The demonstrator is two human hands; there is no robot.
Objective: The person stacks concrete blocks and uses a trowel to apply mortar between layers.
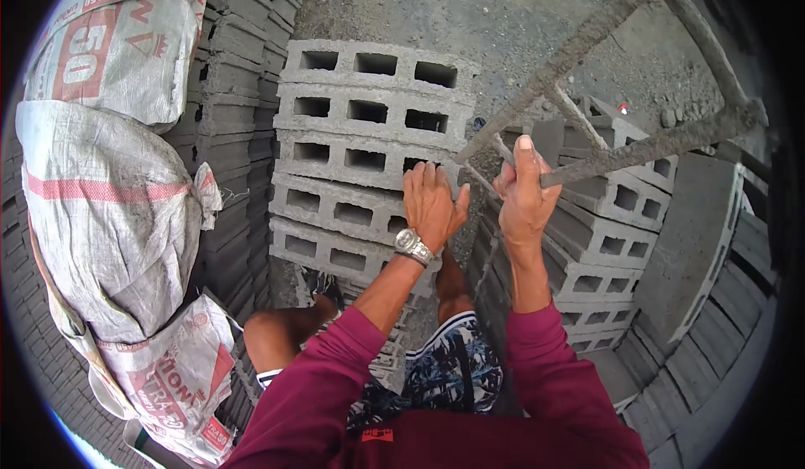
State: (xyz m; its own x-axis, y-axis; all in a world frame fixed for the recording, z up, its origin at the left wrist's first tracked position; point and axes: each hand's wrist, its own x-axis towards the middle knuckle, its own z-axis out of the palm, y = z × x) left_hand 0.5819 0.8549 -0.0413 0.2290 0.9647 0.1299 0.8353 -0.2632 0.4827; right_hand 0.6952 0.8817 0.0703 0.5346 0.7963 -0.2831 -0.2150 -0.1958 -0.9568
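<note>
Hollow blocks (339, 157) lie in a row before the person, the left hand (436, 205) resting on them, fingers together and thumb apart. Curled fingers of the right hand (527, 188) hold a rough metal frame (654, 144) beside the row.

Ground (386, 7) lies open beyond the block stack (337, 154); a frame (570, 56) bars the right.
</note>
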